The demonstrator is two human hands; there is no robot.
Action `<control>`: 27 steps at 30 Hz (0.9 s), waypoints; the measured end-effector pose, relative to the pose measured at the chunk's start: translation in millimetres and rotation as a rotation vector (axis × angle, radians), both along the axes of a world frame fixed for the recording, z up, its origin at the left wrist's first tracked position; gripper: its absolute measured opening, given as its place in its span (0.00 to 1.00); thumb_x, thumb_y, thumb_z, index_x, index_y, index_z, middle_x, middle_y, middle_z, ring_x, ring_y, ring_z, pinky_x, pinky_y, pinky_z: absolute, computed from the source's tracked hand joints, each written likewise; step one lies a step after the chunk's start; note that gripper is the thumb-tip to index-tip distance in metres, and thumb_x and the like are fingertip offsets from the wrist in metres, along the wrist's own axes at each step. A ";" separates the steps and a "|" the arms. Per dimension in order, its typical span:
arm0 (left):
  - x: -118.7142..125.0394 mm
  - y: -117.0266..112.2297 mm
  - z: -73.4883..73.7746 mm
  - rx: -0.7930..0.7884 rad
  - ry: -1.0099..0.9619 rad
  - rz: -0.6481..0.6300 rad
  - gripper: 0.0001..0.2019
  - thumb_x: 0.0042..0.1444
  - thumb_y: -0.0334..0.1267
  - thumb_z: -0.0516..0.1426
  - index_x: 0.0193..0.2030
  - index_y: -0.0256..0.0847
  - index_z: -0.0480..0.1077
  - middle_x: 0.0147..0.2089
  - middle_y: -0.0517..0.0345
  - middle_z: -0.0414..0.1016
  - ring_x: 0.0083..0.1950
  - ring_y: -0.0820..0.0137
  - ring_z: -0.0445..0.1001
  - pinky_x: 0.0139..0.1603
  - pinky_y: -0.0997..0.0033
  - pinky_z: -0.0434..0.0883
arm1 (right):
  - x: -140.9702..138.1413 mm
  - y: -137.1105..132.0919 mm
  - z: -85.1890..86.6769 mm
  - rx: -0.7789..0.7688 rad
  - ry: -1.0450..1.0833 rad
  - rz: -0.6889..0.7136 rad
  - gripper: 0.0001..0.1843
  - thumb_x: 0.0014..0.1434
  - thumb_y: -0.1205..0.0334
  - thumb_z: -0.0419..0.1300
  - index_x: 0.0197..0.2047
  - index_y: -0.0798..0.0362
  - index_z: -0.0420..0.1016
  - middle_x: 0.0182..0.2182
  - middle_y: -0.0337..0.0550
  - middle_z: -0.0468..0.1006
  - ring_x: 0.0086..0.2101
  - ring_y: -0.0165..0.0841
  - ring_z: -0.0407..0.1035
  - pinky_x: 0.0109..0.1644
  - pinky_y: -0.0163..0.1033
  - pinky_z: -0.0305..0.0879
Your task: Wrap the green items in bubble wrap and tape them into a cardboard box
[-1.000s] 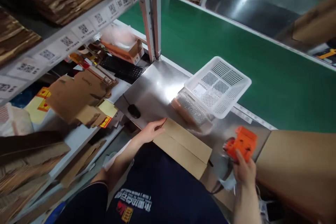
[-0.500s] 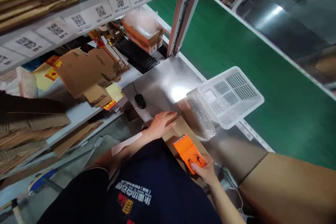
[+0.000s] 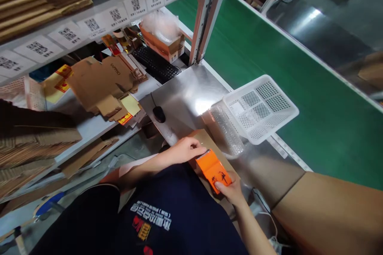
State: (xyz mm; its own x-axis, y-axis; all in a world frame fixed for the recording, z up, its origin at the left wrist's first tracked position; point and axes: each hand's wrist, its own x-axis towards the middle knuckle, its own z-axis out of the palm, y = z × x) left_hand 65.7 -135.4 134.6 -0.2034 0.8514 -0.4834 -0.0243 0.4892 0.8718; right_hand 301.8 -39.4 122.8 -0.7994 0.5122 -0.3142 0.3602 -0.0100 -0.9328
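Note:
An orange tape dispenser (image 3: 212,170) with black characters and a dark, toothed-looking edge lies over a brown cardboard box (image 3: 206,139) close to my body. My right hand (image 3: 232,190) grips its near end, thumb across the top. At the far edge, my left hand (image 3: 191,149) has its fingers closed, fingertips against that edge; what they pinch, if anything, is too small to make out. Just beyond the box lies a bubble-wrapped parcel (image 3: 226,129). A white perforated basket (image 3: 275,105) stands beside it, tilted over the table's edge.
A black mouse (image 3: 158,114) rests on the metal table (image 3: 187,83). Behind are a keyboard (image 3: 157,63), flattened cartons (image 3: 101,79) and a box of plastic wrap (image 3: 163,44). A shelf with code labels (image 3: 115,15) crosses above left. A large carton (image 3: 329,211) stands at right.
My left hand has moved from lying spread on the box's far end to the dispenser's far edge, its fingers now closed. My right hand keeps its hold on the dispenser, shifted slightly.

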 end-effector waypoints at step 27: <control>-38.4 0.8 -139.9 -0.130 0.437 -0.015 0.29 0.71 0.56 0.54 0.71 0.41 0.72 0.68 0.42 0.77 0.65 0.50 0.76 0.68 0.47 0.72 | -10.2 14.8 28.0 -0.038 -0.554 0.000 0.36 0.49 0.24 0.63 0.20 0.49 0.61 0.18 0.36 0.60 0.24 0.29 0.52 0.27 0.37 0.46</control>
State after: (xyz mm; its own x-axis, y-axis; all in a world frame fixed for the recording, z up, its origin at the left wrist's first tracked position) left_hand 27.4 -134.6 -5.3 -0.4005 0.7935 -0.4581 0.3401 0.5930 0.7298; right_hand 291.6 -24.6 150.8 -0.5092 0.4924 -0.7059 0.7971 -0.0396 -0.6026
